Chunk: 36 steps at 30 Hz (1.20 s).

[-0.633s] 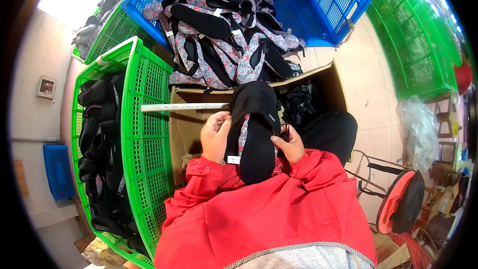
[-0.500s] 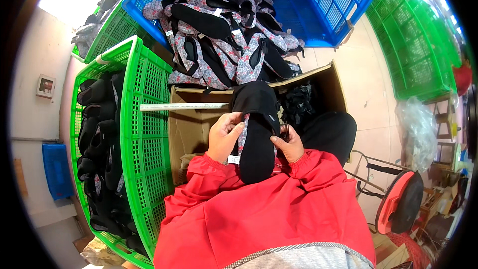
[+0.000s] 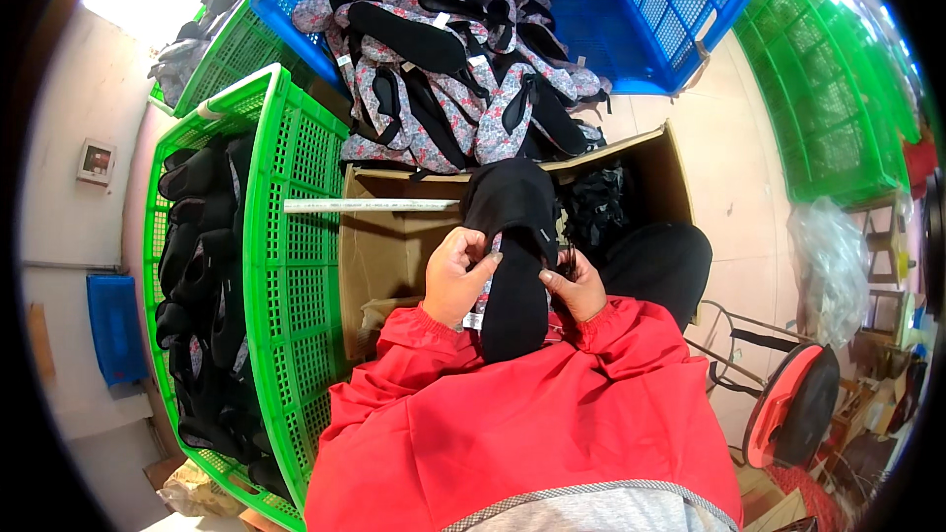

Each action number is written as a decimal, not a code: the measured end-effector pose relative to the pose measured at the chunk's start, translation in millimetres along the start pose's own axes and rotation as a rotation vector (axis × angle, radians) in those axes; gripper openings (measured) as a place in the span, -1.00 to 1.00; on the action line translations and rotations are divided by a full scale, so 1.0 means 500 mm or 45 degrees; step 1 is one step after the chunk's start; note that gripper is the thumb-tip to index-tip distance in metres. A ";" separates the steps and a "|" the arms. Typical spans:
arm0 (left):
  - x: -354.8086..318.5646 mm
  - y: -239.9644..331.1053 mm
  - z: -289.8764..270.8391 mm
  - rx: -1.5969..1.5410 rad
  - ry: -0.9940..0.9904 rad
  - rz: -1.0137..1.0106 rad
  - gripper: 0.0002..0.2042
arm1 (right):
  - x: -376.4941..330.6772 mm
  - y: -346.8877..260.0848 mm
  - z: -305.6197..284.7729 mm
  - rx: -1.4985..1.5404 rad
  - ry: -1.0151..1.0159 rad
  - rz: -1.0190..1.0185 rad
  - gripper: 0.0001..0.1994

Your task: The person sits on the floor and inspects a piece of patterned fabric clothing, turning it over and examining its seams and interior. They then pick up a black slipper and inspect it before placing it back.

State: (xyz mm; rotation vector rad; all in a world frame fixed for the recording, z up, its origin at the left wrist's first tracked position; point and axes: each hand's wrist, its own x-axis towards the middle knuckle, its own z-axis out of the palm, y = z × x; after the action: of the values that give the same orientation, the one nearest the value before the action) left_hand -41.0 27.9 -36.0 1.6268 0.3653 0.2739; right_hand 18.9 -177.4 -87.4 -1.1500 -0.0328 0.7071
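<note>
Pale floor shows at the right, with a blue crate at the far side beside a heap of patterned slippers, and a green crate of dark slippers at the left. Near the middle, above a cardboard box, a black slipper lies between the two hands, its long axis running near to far, covered toe away from the person and heel toward the red jacket. The left hand pinches its left edge by the foot opening, just beyond a white tag; the right hand holds its right edge, slightly nearer the heel. Both touch it, so neither is plainly closer. Whether the right fingers also grip something thin and dark I cannot tell.
</note>
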 end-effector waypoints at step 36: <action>0.015 -0.024 -0.036 0.224 0.335 0.119 -0.86 | 0.004 -0.003 -0.004 0.057 0.010 0.007 -0.74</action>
State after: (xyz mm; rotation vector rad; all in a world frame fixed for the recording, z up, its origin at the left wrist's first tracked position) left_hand -41.8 48.2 -46.4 1.7876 0.5258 0.5421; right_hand 21.8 -178.5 -87.6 -1.1107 -0.0071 0.7045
